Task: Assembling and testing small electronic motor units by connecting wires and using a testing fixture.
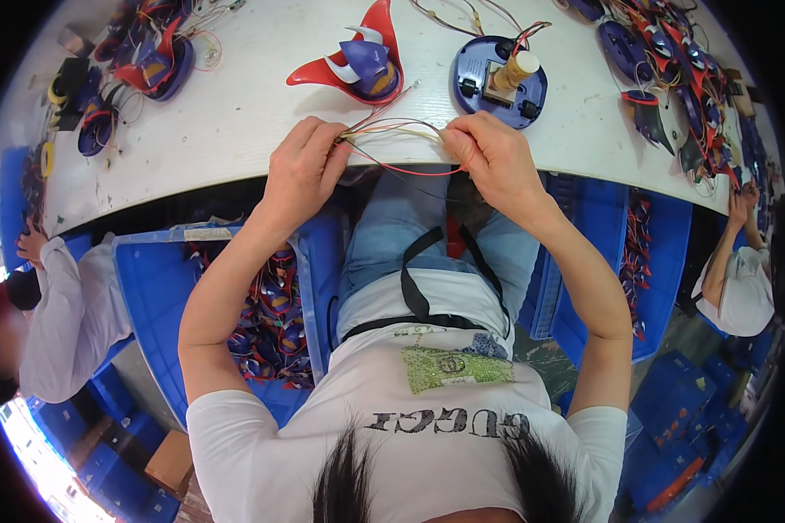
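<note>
Between my two hands a small bundle of thin wires, red, yellow and dark, spans the table's front edge. My left hand pinches the bundle at one end. The other end is gripped between thumb and fingers of my right hand. A red and purple plastic toy part with white horn-like pieces lies just beyond my left hand, with thin wires trailing from it toward the bundle. Past my right hand rests a round purple base carrying a motor-like block, a pale upright cylinder and wires.
Similar toy parts with wires are heaped at the table's left and right. Blue bins of red and purple parts flank my legs. Co-workers sit at both sides, a sleeve at left and an arm at right.
</note>
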Demonstrator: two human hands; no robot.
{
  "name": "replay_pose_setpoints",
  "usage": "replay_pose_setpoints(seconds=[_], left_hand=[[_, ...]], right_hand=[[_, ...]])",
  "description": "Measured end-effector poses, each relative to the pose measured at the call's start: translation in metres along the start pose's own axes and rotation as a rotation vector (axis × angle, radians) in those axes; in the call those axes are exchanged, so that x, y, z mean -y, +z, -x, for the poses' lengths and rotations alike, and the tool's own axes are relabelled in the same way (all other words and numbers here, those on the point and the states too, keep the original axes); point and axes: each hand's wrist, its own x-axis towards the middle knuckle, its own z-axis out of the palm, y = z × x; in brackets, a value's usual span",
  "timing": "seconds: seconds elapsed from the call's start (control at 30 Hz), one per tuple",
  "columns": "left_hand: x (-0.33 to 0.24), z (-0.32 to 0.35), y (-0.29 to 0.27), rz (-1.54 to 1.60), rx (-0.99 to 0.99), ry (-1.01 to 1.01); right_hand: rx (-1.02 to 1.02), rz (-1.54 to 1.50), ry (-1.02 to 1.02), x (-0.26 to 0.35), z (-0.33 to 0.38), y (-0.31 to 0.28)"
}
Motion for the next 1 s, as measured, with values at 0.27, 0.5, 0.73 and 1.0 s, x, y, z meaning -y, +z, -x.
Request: replay_pose_setpoints(seconds=[0.27, 0.5, 0.73, 1.0], left_hand=[[0.001, -0.002, 0.003, -0.006, -0.018, 0.012], [0.000, -0.003, 0.002, 0.027, -0.024, -0.030], [0.000, -0.003, 0.004, 0.042, -0.043, -0.036], [0.000, -0.004, 0.002, 0.090, -0.023, -0.055]], right_hand=[[-0.005, -0.067, 0.099, 0.007, 0.000, 0.001], [0.127, -0.592, 0.451, 0.017, -0.003, -0.016], [0.157, -0.624, 0.439, 0.014, -0.003, -0.016], [0.113, -0.359, 0.289, 0.017, 0.001, -0.014]])
